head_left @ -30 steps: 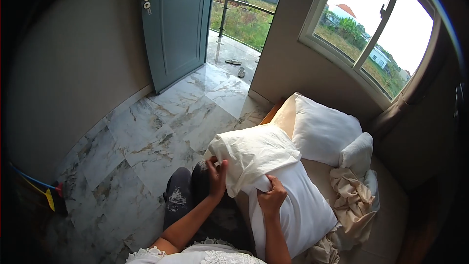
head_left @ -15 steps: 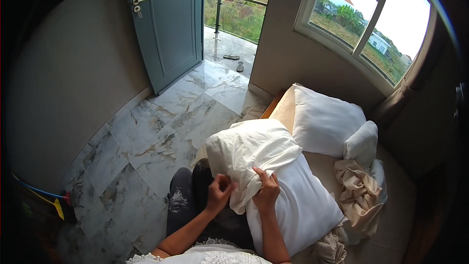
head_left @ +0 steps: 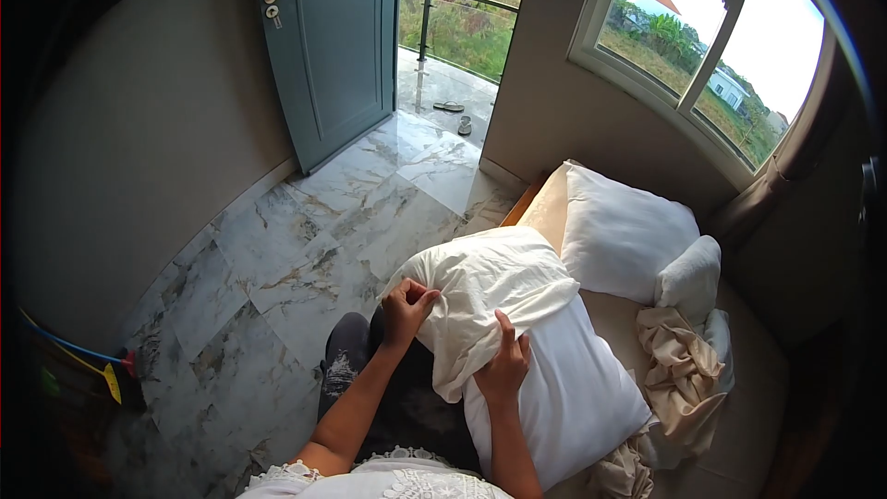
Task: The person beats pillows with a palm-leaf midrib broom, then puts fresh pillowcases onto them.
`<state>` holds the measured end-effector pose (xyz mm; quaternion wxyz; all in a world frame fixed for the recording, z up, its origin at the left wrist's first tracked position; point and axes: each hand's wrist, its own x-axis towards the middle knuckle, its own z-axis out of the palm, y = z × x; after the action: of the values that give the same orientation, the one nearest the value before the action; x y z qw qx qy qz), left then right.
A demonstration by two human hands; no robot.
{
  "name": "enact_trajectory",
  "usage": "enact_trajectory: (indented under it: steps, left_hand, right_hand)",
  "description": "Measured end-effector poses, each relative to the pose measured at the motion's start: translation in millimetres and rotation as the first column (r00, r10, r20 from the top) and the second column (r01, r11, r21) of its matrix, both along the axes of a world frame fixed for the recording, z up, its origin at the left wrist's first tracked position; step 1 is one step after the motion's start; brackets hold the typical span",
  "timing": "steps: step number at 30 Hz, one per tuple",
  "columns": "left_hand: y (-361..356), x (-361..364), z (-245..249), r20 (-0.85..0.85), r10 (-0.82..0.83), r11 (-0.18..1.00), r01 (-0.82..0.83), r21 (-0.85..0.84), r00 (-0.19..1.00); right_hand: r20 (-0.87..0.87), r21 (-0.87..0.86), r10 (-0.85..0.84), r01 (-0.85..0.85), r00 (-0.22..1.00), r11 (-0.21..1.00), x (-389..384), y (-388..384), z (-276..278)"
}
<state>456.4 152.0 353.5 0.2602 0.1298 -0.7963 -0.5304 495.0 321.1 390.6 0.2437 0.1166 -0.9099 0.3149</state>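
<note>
A cream cloth cover [head_left: 499,268] lies bunched over the upper part of a white pillow [head_left: 582,388], which rests across my lap and the bed edge. At the cover's left edge, my left hand [head_left: 407,311] pinches the fabric between thumb and fingers. My right hand [head_left: 504,365] is at the near edge of the cover, where the white pillow shows, its index finger stretched out on the fabric and its thumb partly hidden by the cloth.
Another white pillow [head_left: 624,231] and a small cushion [head_left: 688,273] lie on the bed [head_left: 605,319], with crumpled beige cloth [head_left: 679,365] beside them. A grey door [head_left: 337,46] stands open at the back. Sandals [head_left: 449,107] lie outside. Coloured handles are at far left.
My left hand has moved up and left along the cover's edge and now pinches it. My right hand has loosened, its index finger straighter. The view has shifted slightly.
</note>
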Motion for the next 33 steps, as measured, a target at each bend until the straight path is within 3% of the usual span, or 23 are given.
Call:
enact_trajectory:
  steps: [2,4,6,8,9,12,13,14,16,20,22,25,28,31,33]
  left_hand:
    - [6.7,16.2,3.3,-0.035,-0.066,0.998,0.065,-0.025,0.997]
    - [20.9,30.1,-4.6,-0.115,-0.281,0.96,0.277,-0.049,0.953]
    - [19.5,30.4,-3.8,0.002,-0.319,0.945,0.318,-0.075,0.948]
    - [1.7,17.2,8.8,0.097,-0.284,0.914,0.3,-0.272,0.954]
    - [-5.3,4.6,5.6,0.04,-0.271,0.891,0.266,-0.367,0.962]
    - [5.8,-25.3,13.0,0.274,-0.23,0.929,0.294,-0.225,0.934]
    - [11.4,-35.2,-1.8,0.334,-0.107,0.847,0.262,-0.463,0.937]
    - [14.7,-47.3,-22.0,0.357,-0.078,0.812,0.267,-0.519,0.931]
    - [18.5,-55.1,-33.0,0.378,-0.176,0.831,0.343,-0.439,0.909]
    - [26.8,-16.4,-41.1,0.205,-0.368,0.818,0.42,-0.394,0.907]
    - [26.2,4.0,-29.9,0.286,-0.405,0.802,0.488,-0.344,0.868]
    - [25.5,-7.9,-8.9,-0.128,-0.44,0.694,0.246,-0.677,0.889]
    - [48.7,-39.8,-17.3,0.117,-0.422,0.819,0.433,-0.376,0.899]
    - [72.8,-64.8,-18.8,0.337,-0.279,0.775,0.418,-0.474,0.899]
    - [81.1,-73.6,-34.3,0.281,-0.299,0.767,0.405,-0.498,0.912]
  right_hand:
    - [-0.02,0.052,-0.029,0.03,0.999,0.998,-1.7,-1.5,-0.6]
    - [-0.086,0.078,-0.01,0.016,0.996,0.997,-4.4,-2.3,-12.8]
    - [-0.024,0.077,0.013,-0.011,1.0,0.997,-2.2,-1.8,-16.4]
    - [0.002,0.07,0.037,-0.037,0.999,0.997,1.0,-1.2,-21.7]
    - [-0.003,0.068,0.055,-0.055,0.998,0.996,2.5,-2.8,-25.6]
    - [-0.017,0.111,0.101,-0.098,0.995,0.989,6.4,-8.4,-40.1]
    - [-0.001,0.122,0.1,-0.099,0.995,0.988,8.2,-9.2,-45.7]
    - [0.013,0.131,0.098,-0.099,0.995,0.986,10.0,-10.9,-48.4]
    - [0.021,0.13,0.094,-0.096,0.995,0.987,12.9,-12.7,-50.8]
    - [0.065,0.203,0.077,-0.089,0.995,0.975,17.1,-13.0,-58.2]
    - [0.092,0.252,0.109,-0.129,0.99,0.959,18.3,-14.0,-53.3]
    - [0.156,0.251,0.206,-0.241,0.966,0.938,13.7,-7.3,-46.0]
    - [0.208,0.276,0.285,-0.336,0.936,0.901,8.6,-1.6,-44.2]
    - [0.331,0.312,0.317,-0.42,0.889,0.852,7.3,5.0,-27.7]
    - [0.437,-0.071,0.61,-0.65,0.661,0.756,-10.0,30.1,-21.8]
